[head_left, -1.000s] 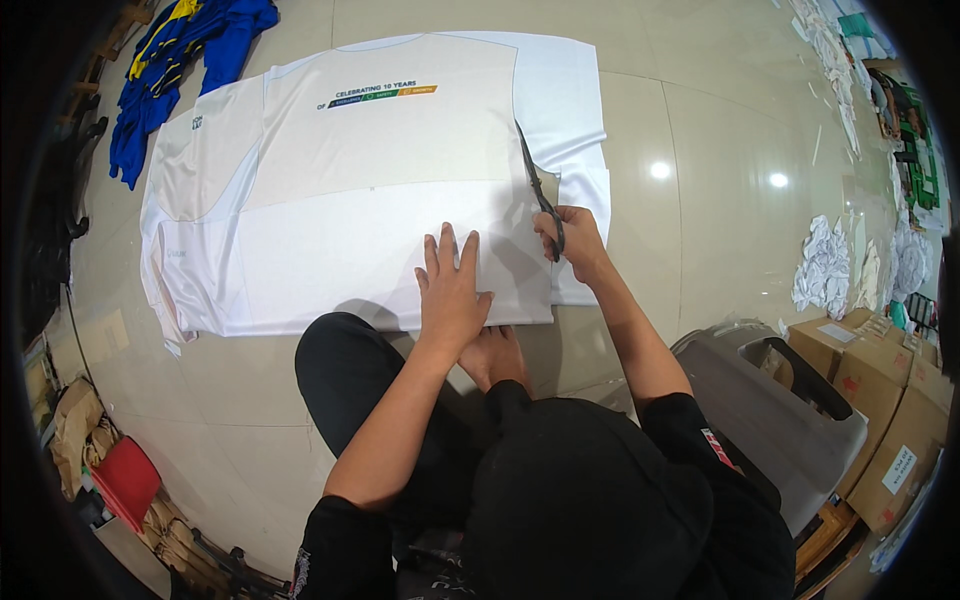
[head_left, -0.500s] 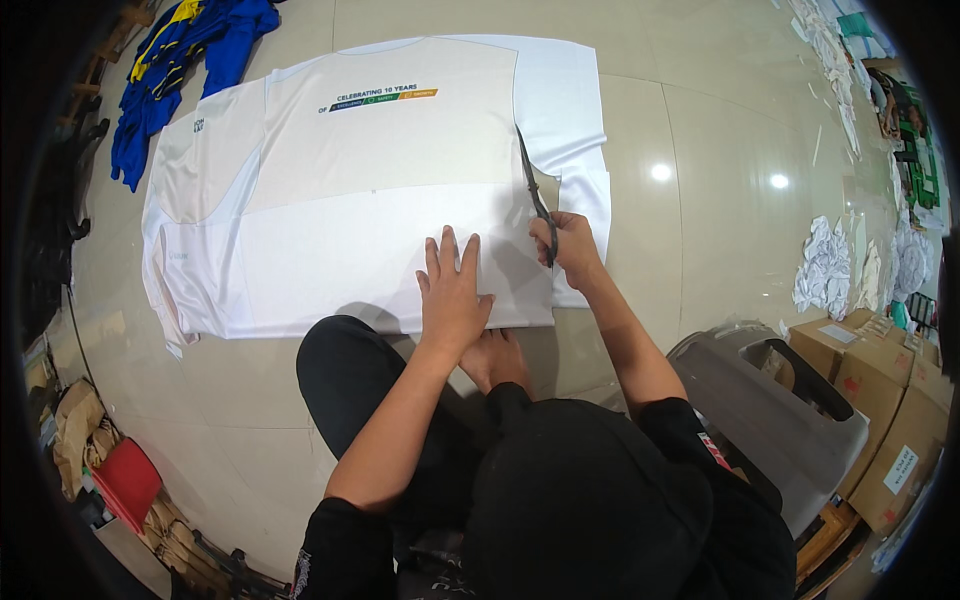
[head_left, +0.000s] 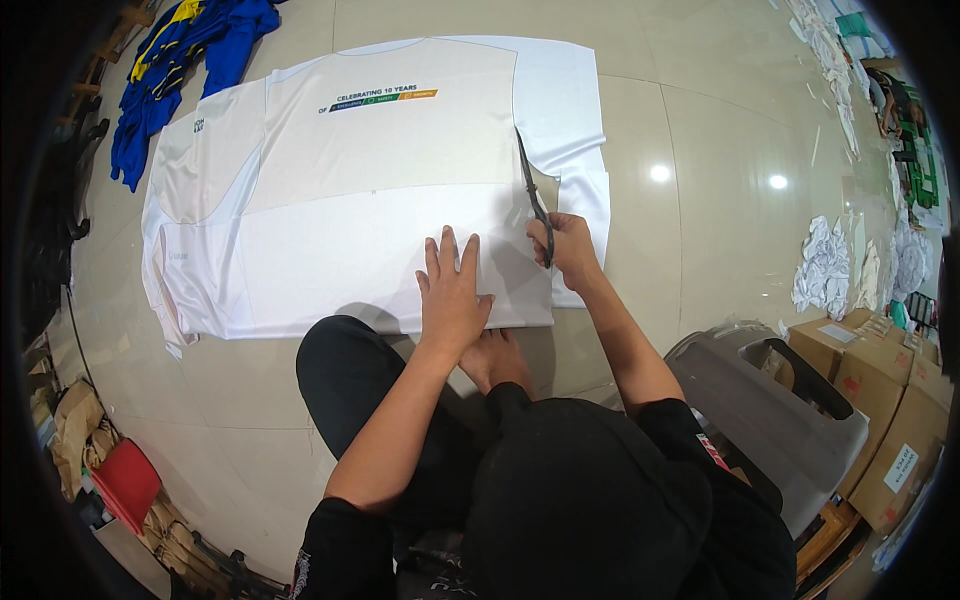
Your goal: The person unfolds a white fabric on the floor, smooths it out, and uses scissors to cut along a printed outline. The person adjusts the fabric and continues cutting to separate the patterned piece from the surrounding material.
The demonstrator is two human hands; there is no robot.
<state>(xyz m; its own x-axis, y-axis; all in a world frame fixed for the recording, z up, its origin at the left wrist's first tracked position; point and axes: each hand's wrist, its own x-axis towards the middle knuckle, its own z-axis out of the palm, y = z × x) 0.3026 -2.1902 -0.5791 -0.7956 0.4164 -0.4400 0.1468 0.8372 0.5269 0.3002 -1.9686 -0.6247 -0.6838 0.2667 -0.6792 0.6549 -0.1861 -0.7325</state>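
On glossy tiled floor (head_left: 720,250), white fabric (head_left: 350,260), blue-yellow clothing (head_left: 235,50), cardboard boxes (head_left: 900,420) rightward.

The broad, smooth white cloth (head_left: 370,260) bears a cream upper field (head_left: 400,150) edged with a thin bluish line, and across it a slanted printed band (head_left: 384,101) in dark blue, green and orange. The slender scissors (head_left: 529,172) are black, as is the rounded fabric cap (head_left: 590,510). Crumpled cloth garments (head_left: 235,60) are royal blue with yellow; glossy beige floor tiles (head_left: 720,130) show a grid of fine darker lines.
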